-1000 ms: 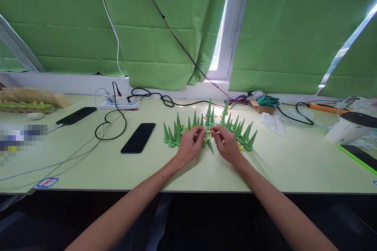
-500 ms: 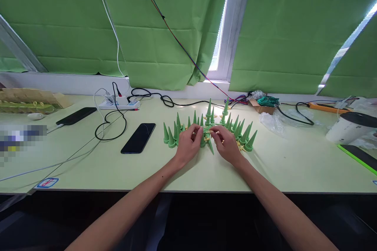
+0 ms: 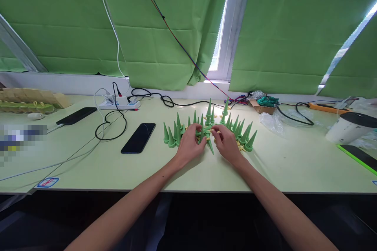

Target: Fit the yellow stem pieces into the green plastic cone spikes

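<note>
Green spiky cones [image 3: 248, 144] stand in a cluster on the table, with pale yellow small parts [image 3: 240, 146] among their bases. At the cluster's near side, my left hand [image 3: 190, 143] has its thumb and forefinger apart around one upright green cone [image 3: 202, 135]; whether they touch it I cannot tell. Opposite it, my right hand [image 3: 226, 142] is closed in a pinch at a small pale yellow piece, mostly covered by the fingertips. Between the hands, another green cone [image 3: 211, 147] lies tilted, its point toward me.
A black phone [image 3: 138, 138] lies left of the cluster. Farther left are a power strip [image 3: 118, 104], looping black cables and a second dark phone [image 3: 76, 115]. To the right lie clear plastic wrap [image 3: 272, 122], a small cardboard box [image 3: 262, 106] and a white cylinder [image 3: 350, 127].
My left thumb has moved away from the forefinger, toward me and to the right, showing more of the cone between them. My right hand has barely shifted, still pinched.
</note>
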Tool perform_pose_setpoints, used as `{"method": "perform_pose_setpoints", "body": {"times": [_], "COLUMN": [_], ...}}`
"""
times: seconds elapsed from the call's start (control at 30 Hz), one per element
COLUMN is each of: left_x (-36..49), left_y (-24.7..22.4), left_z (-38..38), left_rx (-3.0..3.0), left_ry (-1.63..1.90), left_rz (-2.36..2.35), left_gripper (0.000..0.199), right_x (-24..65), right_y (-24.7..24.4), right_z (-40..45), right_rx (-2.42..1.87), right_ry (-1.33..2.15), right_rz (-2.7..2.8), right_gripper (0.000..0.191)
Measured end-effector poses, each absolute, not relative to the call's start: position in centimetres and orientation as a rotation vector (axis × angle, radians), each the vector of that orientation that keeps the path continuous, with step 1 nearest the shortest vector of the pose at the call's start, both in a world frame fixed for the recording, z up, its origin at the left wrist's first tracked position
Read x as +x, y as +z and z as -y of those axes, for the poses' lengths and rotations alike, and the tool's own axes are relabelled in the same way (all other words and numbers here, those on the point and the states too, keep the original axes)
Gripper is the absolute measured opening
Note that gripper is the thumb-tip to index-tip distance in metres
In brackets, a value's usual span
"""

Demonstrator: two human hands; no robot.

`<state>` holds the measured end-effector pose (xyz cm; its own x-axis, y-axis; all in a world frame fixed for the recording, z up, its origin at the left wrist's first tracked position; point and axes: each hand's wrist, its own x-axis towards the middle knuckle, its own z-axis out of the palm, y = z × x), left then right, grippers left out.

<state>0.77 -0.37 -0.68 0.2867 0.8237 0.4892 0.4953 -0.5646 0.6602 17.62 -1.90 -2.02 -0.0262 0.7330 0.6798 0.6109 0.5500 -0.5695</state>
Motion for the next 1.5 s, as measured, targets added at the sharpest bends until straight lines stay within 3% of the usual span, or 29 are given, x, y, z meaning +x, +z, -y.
{"method": "perform_pose_setpoints", "body": {"times": [0.53,0.8,1.1,1.5], "left_x": [0.42,0.51,0.59,0.66], "left_y": [-1.19,-1.21,-0.8,-0.71], "left_z": [0.0,-0.09,-0.19,0.02], "left_rx": [2.335,2.281,2.198,2.202], "left_ry": [0.844,0.89,1.141,1.169], "left_rz": [-1.178,-1.193,-1.171,-1.104], "left_gripper": [0.009,0.018,0.008,0.007], "right_x": [17.82,17.82,17.76,17.71], "right_y": [-2.23,-2.3,-2.01,-1.85], "right_z": [1.73,1.74,1.87,2.01], "right_rx": [-1.243,-1.252,-1.221,-1.209], "right_ry": [0.171,0.228,0.24,0.253], "right_rz": [1.721,1.694,1.694,1.69], "right_gripper": [0.017,0.017,0.021,0.023]}}
